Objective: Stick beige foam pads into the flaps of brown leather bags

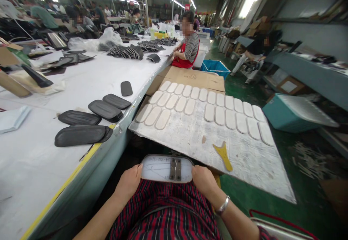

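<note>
Between my two hands, just above my lap, is a long rounded panel (157, 168) with a pale, translucent face, a dark rim and handwriting on it. A dark metal hinge (175, 169) is fixed on its right half. My left hand (130, 179) pinches the panel's left end, fingers closed. At the opposite end my right hand (204, 179) grips it, a silver bracelet on that wrist. In front lies a board (187, 133) bearing rows of pale oval pads (230, 119). A yellow scraper-like tool (223, 156) rests near the board's front edge.
Black oval pieces (80, 135) lie in small stacks on the long white table (35, 153) at left. Further along are fanned dark pieces (126, 52). A seated co-worker (187, 48) wears a red apron. Blue bins (216, 67) and a teal box (293, 113) stand to the right.
</note>
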A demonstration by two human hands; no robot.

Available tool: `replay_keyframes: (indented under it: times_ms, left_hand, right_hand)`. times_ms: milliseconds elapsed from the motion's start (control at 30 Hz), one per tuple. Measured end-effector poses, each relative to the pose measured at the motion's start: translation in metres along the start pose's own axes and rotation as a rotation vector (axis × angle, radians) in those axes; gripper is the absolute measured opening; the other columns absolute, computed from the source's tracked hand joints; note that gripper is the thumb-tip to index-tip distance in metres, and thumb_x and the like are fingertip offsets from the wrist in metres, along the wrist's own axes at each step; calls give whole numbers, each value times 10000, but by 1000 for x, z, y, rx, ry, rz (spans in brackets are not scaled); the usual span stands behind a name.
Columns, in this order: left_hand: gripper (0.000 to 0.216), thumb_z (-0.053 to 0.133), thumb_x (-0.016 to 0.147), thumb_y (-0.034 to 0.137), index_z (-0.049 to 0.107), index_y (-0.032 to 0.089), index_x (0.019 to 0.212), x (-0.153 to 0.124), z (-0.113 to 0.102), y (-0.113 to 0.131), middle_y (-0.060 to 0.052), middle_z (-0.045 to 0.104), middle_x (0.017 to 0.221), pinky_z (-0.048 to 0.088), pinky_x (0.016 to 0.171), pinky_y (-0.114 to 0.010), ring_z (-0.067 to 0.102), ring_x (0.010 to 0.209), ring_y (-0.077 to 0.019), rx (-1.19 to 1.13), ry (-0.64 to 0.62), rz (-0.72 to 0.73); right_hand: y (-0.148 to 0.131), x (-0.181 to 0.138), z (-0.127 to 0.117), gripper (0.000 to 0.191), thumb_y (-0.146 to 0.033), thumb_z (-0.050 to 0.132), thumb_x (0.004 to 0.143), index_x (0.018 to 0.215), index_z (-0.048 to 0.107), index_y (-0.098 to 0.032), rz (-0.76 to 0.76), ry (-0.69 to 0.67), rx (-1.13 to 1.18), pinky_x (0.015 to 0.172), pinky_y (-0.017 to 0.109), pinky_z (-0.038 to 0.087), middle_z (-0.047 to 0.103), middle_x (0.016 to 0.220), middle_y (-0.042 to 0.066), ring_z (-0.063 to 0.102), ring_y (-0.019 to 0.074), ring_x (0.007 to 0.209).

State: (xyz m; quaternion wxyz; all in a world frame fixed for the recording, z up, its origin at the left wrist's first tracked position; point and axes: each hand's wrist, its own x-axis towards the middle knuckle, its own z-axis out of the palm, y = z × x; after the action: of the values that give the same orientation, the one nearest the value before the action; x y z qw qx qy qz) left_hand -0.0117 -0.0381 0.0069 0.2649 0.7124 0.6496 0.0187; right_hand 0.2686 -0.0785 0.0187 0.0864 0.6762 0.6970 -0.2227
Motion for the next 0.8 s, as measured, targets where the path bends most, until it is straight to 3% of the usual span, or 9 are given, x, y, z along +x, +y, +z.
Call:
replay_keyframes:
  times_ms: [167, 267, 367, 500, 600, 800]
  left_hand:
    - [427, 189, 912, 342, 556, 160, 792, 5, -6, 3, -107, 657, 793, 398, 705, -290, 616, 773, -208, 46, -19, -23]
    - [463, 206, 901, 416, 567, 168, 752, 10, -14, 3, -103, 660, 794, 390, 684, -282, 610, 781, -214, 14, -81, 0]
    - [465, 286, 856, 512, 556, 177, 680, 9, -22, 1, -92, 650, 749, 361, 620, -279, 597, 729, -224, 83, -99, 23]
    - [393, 318, 856, 440, 528, 181, 648, 5, -26, 0, -73, 632, 704, 317, 580, -269, 578, 675, -201, 190, -58, 34]
    - [373, 272, 879, 347, 534, 178, 675, 8, -25, 2, -76, 636, 723, 318, 598, -269, 586, 700, -194, 212, -21, 29]
    - [358, 270, 880, 305, 530, 175, 671, 19, -25, 2, -84, 642, 743, 333, 630, -277, 595, 737, -200, 250, 3, 40]
  right_hand:
    - [2, 8, -7, 302, -111, 325, 872, 860, 625, -89, -5, -1, -38, 654, 333, 438, 642, 853, 171, 627, 264, 788]
    - [4, 3, -9, 433, -306, 256, 933, 805, 620, -110, 26, 17, 41, 629, 299, 428, 651, 805, 152, 628, 237, 758]
    - [4, -3, -8, 503, -458, 273, 908, 741, 610, -125, 97, 39, 169, 598, 270, 408, 655, 754, 138, 625, 219, 723]
    - [2, -5, -6, 383, -269, 294, 903, 726, 602, -124, 117, 3, 212, 579, 244, 393, 660, 779, 135, 627, 183, 689]
    - [1, -1, -6, 417, -248, 243, 924, 769, 605, -114, 98, -27, 183, 574, 239, 408, 659, 781, 141, 631, 168, 647]
    - [2, -2, -5, 333, -166, 305, 902, 827, 625, -107, 33, -30, 109, 610, 249, 437, 660, 771, 151, 642, 185, 690]
